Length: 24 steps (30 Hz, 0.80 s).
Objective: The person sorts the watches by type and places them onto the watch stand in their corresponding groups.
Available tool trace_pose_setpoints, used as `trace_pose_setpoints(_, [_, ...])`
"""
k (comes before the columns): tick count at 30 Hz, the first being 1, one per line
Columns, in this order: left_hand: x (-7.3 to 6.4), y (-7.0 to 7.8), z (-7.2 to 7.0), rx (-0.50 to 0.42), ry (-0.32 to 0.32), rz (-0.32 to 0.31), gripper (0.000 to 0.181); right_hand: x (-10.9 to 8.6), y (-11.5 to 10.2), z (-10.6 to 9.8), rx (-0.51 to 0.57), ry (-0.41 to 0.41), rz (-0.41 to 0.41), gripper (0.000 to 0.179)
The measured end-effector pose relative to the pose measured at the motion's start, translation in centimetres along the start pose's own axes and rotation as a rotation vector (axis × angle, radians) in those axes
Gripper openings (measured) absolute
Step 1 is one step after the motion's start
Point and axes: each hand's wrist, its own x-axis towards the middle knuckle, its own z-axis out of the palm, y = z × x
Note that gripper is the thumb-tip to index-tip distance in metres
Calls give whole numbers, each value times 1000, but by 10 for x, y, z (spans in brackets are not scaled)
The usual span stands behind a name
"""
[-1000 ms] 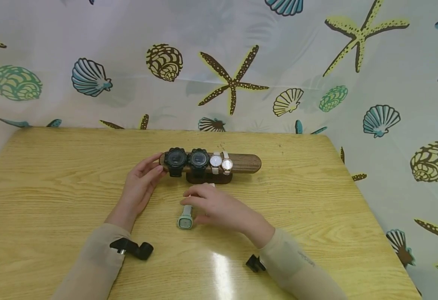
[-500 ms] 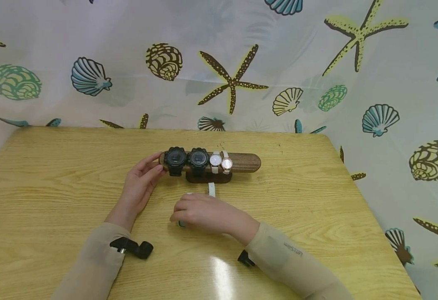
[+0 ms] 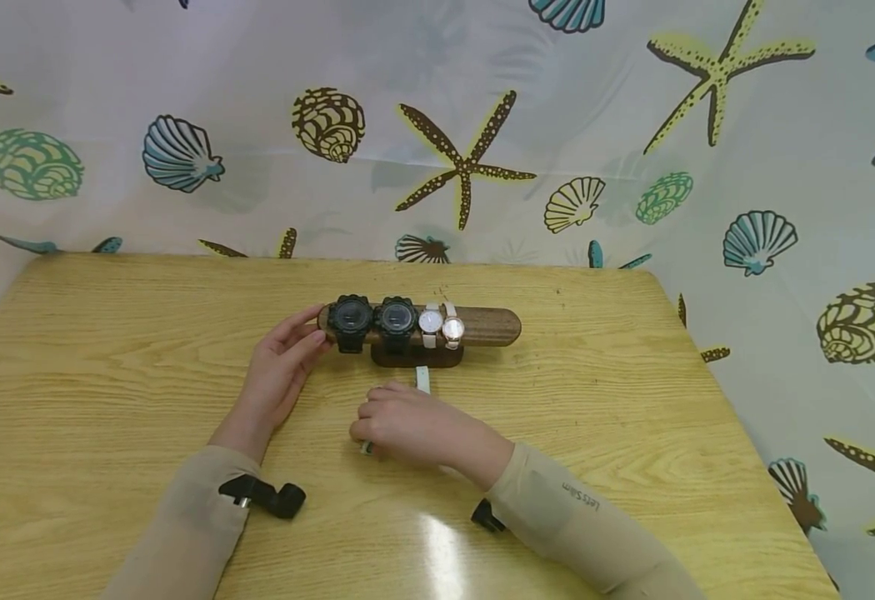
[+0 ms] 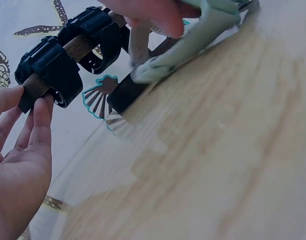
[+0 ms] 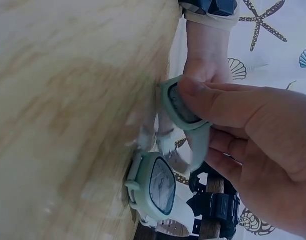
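My left hand (image 3: 280, 367) holds the left end of a dark wooden watch stand (image 3: 492, 327), thumb and fingers at the bar's tip. Two black digital watches (image 3: 352, 317) and two small white-strapped watches (image 3: 431, 321) are wrapped around the bar. In front of the stand, my right hand (image 3: 411, 425) pinches a pale green square-faced watch (image 5: 178, 106); the right wrist view has the thumb across its face. In the head view that watch is mostly hidden under the hand. Beside it, a second pale green watch (image 5: 161, 186) rests on the table, only its strap (image 3: 422, 379) showing in the head view.
The light wooden table (image 3: 602, 433) extends on both sides of the hands. A white cloth with shells and starfish (image 3: 257, 75) hangs behind it and along the right side. Black camera mounts (image 3: 265, 496) sit on the sleeves.
My right hand has come down and left onto the nearer pale green watch, taken hold of it, then shifted slightly right. The left hand and the stand have stayed put.
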Motion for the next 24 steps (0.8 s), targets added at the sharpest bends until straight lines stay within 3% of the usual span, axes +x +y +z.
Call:
trace_pose_setpoints(3, [0,0,0,-2,-1,3,43,-2,1,-2,16,3,7,23])
trace_pose_setpoints(6, [0,-1,0,-1,-1,6,43,-4,3,-5,41,72,11,18])
trace_pose_setpoints(14, [0,-1,0,3,-5,10,44,-18,15,-20,220,453,52,12])
trace_pose_setpoints(24, [0,0,0,-13,-2,1,43,-46,38,-34,453,687,366,12])
